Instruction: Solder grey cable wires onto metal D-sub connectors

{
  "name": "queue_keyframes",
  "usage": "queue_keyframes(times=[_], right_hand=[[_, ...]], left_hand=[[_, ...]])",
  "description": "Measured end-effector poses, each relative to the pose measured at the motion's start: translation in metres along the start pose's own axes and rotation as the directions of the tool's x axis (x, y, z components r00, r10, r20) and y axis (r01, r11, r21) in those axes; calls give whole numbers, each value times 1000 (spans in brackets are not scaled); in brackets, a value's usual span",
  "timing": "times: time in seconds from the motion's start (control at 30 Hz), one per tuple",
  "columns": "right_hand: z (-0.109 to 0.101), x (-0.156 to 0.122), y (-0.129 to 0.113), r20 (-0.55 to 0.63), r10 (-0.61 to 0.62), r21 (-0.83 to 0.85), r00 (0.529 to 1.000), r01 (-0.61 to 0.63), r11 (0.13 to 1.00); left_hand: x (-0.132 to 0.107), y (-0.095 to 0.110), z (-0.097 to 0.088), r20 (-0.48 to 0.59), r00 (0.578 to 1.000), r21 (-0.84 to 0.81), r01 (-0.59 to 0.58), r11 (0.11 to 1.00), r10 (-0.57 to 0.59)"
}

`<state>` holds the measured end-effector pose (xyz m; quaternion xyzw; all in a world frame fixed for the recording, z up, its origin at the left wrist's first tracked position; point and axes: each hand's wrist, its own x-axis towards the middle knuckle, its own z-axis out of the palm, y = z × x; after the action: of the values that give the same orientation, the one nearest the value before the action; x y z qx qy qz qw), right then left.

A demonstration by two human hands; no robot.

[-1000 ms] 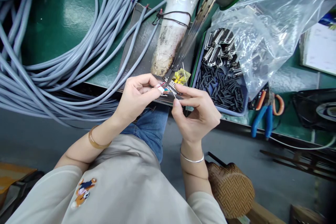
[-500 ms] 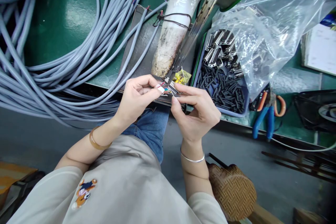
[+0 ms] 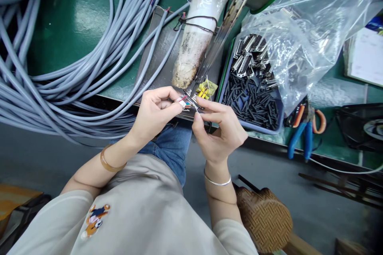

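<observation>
My left hand (image 3: 157,113) is closed in a pinch on the coloured wires (image 3: 188,104) at a cable end, with a small white piece (image 3: 182,104) at its fingertips. Thumb and fingers of my right hand (image 3: 221,127) pinch a thin silvery wire (image 3: 196,108), whose other part rises beside a yellow clip-like piece (image 3: 204,92). Between the hands, the wires meet a small metal pin connector (image 3: 194,99), partly hidden by fingers. Just above it points the dark tip of what looks like a soldering iron (image 3: 206,65). Fine contact there is too small to make out.
Grey cables (image 3: 98,63) lie bundled on the left. A plastic-wrapped white roll (image 3: 194,36) stands near the iron. On the right are a blue bin (image 3: 280,117) of black tubes and metal connectors, a clear bag (image 3: 317,28) and blue-handled pliers (image 3: 308,139). A woven-top stool (image 3: 266,219) stands below.
My right hand has shifted slightly left and down, with the thin wire still pinched. My left hand has tilted a little at the connector; the wires' coloured ends show more.
</observation>
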<state>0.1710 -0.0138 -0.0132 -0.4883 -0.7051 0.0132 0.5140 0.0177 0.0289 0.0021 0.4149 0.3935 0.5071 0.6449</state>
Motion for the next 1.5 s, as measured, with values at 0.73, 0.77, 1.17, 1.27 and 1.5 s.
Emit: queue_keyframes(times=[0.73,0.77,1.17,1.27,1.5], right_hand=[[0,-5,1,-5,-43,-90,999,43,995],[0,-5,0,-8,-51,-93,999,50,994],[0,-6,-5,-40,-22,-102,999,18,995],[1,-4,-6,-29,51,-64,998,-53,997],[1,3,-5,6,87,-58,996,-86,995]], left_hand=[[-3,-2,0,-32,999,112,20,994,-16],[-3,-2,0,-32,999,107,19,994,-16],[-8,-3,0,-18,1000,93,1,996,1],[-8,-5,1,-18,999,106,-31,994,33],[-7,-9,3,-42,989,195,-132,972,143]])
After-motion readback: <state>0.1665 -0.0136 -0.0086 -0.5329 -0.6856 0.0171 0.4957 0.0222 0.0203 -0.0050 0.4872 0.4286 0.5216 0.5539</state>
